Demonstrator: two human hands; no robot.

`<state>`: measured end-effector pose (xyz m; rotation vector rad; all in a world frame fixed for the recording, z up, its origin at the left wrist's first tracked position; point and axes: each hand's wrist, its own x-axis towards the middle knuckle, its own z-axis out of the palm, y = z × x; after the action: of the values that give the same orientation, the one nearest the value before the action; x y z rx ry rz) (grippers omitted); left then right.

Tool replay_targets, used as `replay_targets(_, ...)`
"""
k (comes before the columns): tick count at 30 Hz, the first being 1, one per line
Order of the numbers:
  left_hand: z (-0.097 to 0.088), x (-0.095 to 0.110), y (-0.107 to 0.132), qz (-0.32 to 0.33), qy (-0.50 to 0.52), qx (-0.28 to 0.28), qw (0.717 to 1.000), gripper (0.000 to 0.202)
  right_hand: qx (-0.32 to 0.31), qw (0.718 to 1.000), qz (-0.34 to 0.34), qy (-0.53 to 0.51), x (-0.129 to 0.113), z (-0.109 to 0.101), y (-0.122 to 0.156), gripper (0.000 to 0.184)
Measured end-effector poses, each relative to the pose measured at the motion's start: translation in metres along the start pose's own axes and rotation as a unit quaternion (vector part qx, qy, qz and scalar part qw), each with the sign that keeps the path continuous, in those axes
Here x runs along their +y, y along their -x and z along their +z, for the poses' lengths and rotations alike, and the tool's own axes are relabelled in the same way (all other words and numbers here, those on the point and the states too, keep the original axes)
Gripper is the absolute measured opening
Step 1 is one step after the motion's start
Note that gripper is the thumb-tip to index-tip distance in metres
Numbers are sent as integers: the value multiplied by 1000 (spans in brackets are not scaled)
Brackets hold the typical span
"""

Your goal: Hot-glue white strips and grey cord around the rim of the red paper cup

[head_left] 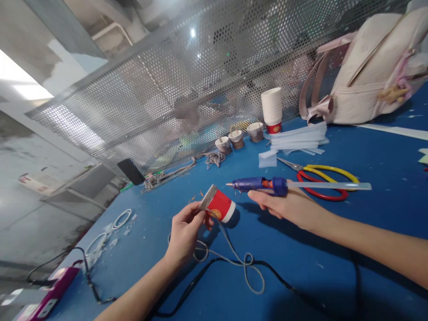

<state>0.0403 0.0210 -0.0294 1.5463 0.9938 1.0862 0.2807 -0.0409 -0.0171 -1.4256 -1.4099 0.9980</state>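
Observation:
My left hand (189, 229) grips a red paper cup (222, 206), tilted on its side, with grey cord wound around its rim end. From the cup a loose length of grey cord (247, 267) trails in loops over the blue table (294, 258). In my right hand (284, 207) is a blue hot glue gun (259, 185), its nozzle pointing left toward the cup but apart from it. A translucent glue stick (334, 185) sticks out of the gun's back. Scissors (321, 168) with red and yellow handles lie just behind my right hand.
Along the perforated metal screen (140, 107) stand small cord-wrapped cups (236, 140), a stack of paper cups (272, 107) and a pale backpack (364, 84). White strips (297, 139), a cord bundle (216, 158) and a phone (131, 171) lie nearby. A black cable (200, 274) crosses in front; a purple power strip (50, 296) sits lower left.

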Motion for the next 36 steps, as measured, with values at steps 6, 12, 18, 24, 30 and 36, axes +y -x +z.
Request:
replay_targets(6, 3, 5, -4, -14, -35, 51, 998, 20, 57, 990, -2, 132, 15, -8, -44, 36)
replay_targets(12, 4, 10, -1, -3, -96, 49, 994, 18, 80, 956, 6, 283, 34, -6, -68, 45)
replay_targets(18, 1, 9, -1, 8, -95, 46, 994, 19, 91, 923, -34, 373, 17, -36, -30, 36)
replay_targets(24, 7, 17, 6, 25, -105, 45, 993, 18, -67, 985, 14, 157, -19, -14, 2, 25)
replay_targets(30, 12, 26, 17, 91, -179, 41, 979, 9, -107, 924, 154, -334, -18, 56, -6, 18)
replay_targets(36, 10, 22, 18, 128, -232, 43, 963, 11, -158, 854, 236, -436, -24, 67, -1, 4)
